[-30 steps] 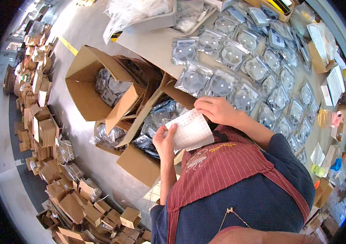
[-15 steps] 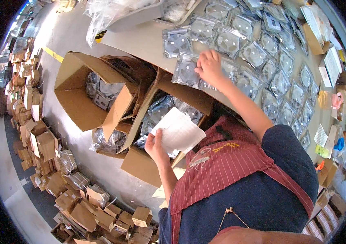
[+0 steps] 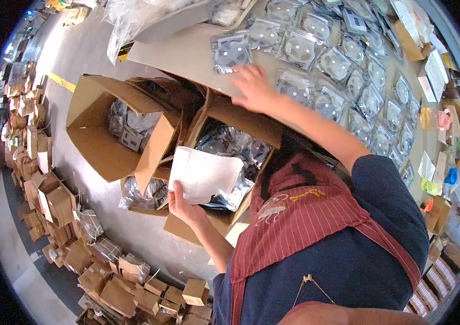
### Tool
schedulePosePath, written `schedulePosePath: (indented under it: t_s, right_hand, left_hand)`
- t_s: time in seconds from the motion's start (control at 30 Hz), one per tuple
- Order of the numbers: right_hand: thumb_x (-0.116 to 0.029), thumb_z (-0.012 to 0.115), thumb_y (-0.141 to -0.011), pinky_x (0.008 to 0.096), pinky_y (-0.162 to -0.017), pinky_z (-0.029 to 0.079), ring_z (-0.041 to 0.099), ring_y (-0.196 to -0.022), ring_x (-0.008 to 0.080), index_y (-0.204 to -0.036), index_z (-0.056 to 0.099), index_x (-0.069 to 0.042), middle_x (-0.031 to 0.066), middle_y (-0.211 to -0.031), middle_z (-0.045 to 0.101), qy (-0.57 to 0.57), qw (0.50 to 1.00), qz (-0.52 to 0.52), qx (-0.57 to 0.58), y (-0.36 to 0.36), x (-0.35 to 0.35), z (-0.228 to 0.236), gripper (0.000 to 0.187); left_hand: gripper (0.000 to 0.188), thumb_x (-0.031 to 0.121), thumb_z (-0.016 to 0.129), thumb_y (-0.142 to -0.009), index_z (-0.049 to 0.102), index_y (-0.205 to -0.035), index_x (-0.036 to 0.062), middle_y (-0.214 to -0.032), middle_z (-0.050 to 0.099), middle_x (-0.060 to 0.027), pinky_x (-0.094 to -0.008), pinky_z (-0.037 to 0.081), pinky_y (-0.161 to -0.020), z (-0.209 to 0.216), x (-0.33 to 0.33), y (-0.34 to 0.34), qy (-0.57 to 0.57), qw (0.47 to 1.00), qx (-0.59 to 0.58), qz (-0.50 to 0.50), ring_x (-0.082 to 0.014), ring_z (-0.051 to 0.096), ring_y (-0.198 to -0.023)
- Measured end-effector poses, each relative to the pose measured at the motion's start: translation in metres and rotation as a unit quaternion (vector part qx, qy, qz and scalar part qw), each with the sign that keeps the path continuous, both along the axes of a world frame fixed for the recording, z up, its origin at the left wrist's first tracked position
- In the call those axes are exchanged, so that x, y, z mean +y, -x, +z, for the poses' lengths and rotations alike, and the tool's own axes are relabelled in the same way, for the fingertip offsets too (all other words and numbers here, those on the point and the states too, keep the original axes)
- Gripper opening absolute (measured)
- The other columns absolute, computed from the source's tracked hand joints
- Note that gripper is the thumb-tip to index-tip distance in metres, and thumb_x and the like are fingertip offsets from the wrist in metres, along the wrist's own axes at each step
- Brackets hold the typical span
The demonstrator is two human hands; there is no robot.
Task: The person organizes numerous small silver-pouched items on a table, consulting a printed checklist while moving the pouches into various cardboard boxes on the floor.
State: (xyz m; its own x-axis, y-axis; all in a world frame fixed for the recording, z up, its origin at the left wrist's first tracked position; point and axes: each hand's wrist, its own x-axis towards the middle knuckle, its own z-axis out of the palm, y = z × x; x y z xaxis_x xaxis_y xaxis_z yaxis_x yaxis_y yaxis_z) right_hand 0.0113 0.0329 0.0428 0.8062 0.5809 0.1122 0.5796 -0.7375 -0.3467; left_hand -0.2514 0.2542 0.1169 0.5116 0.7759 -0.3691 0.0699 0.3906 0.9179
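My left hand (image 3: 184,208) is closed on the lower left corner of a white sheet of paper (image 3: 204,170), fingers pinched at its edge. The sheet hangs over an open cardboard box (image 3: 241,112) filled with clear bags of grey parts (image 3: 220,140), hiding some of them. At the table's near edge my right hand (image 3: 254,89) is open, its fingers apart, with nothing visible in it. Its fingertips reach toward a clear zip bag with a grey disc-shaped part (image 3: 231,51). More such bags (image 3: 299,49) lie in rows to its right.
A second open carton (image 3: 97,127) with bagged parts stands on the left, and another bag-filled box (image 3: 143,192) sits below it. A grey tray (image 3: 178,27) with plastic wrap (image 3: 124,24) occupies the table's far left. Cardboard boxes (image 3: 113,295) are piled on the floor.
The bag under my right hand is gone from the table edge. That hand has moved left and slightly nearer, fingers spread. My left hand has carried the paper leftward.
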Motion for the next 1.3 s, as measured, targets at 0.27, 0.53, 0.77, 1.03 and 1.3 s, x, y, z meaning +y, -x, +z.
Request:
schedulePosePath:
  t_s: [0.27, 0.53, 0.77, 1.03, 1.3]
  right_hand:
    - [-0.059, 0.068, -0.081, 0.0625, -0.118, 0.015, 0.026, -0.145, 0.0433, -0.153, 0.032, -0.008, 0.0215, -0.154, 0.034, 0.039, 0.998, 0.019, -0.041, 0.006, 0.007, -0.03, 0.095]
    - [-0.042, 0.081, -0.075, 0.061, -0.116, 0.024, 0.03, -0.142, 0.0452, -0.147, 0.041, -0.009, 0.0263, -0.153, 0.031, -0.071, 0.992, 0.1, -0.013, 0.118, -0.038, 0.004, 0.088]
    - [-0.063, 0.076, -0.071, 0.0641, -0.118, 0.013, 0.012, -0.146, 0.0543, -0.154, 0.022, 0.0, 0.0345, -0.158, 0.012, 0.051, 0.998, -0.03, 0.009, 0.117, -0.095, -0.02, 0.117]
    - [-0.052, 0.066, -0.087, 0.0665, -0.117, 0.008, 0.014, -0.149, 0.0449, -0.153, 0.033, -0.012, 0.0281, -0.161, 0.013, -0.011, 0.994, 0.039, -0.098, 0.046, -0.037, -0.027, 0.084]
    - [-0.06, 0.062, -0.086, 0.0616, -0.12, 0.007, 0.024, -0.147, 0.0413, -0.15, 0.037, -0.005, 0.027, -0.154, 0.031, 0.055, 0.989, -0.088, -0.109, -0.089, -0.049, -0.051, 0.088]
  left_hand:
    - [0.034, 0.022, 0.069, -0.091, 0.063, -0.114, -0.0023, -0.113, 0.066, -0.0151, -0.0451, 0.056, -0.088, -0.015, 0.015, 0.03, 0.008, 0.997, -0.035, 0.07, -0.028, 0.065, -0.101]
    - [0.049, 0.028, 0.064, -0.094, 0.058, -0.126, -0.0074, -0.126, 0.06, -0.0214, -0.0497, 0.052, -0.094, -0.001, 0.025, 0.048, -0.06, 0.992, -0.021, 0.111, -0.0347, 0.061, -0.113]
    - [0.047, 0.028, 0.063, -0.095, 0.058, -0.125, -0.0079, -0.125, 0.059, -0.0214, -0.0494, 0.052, -0.094, 0.0, 0.025, 0.047, -0.072, 0.992, -0.027, 0.099, -0.0339, 0.061, -0.112]
    - [0.047, 0.027, 0.059, -0.097, 0.056, -0.129, -0.0064, -0.128, 0.058, -0.0183, -0.0484, 0.05, -0.097, 0.015, 0.017, 0.037, -0.055, 0.993, -0.038, 0.1, -0.0329, 0.058, -0.117]
    - [0.046, 0.027, 0.059, -0.097, 0.058, -0.129, -0.0057, -0.129, 0.058, -0.0198, -0.0478, 0.048, -0.1, 0.001, 0.026, 0.064, -0.072, 0.992, -0.039, 0.097, -0.0327, 0.058, -0.117]
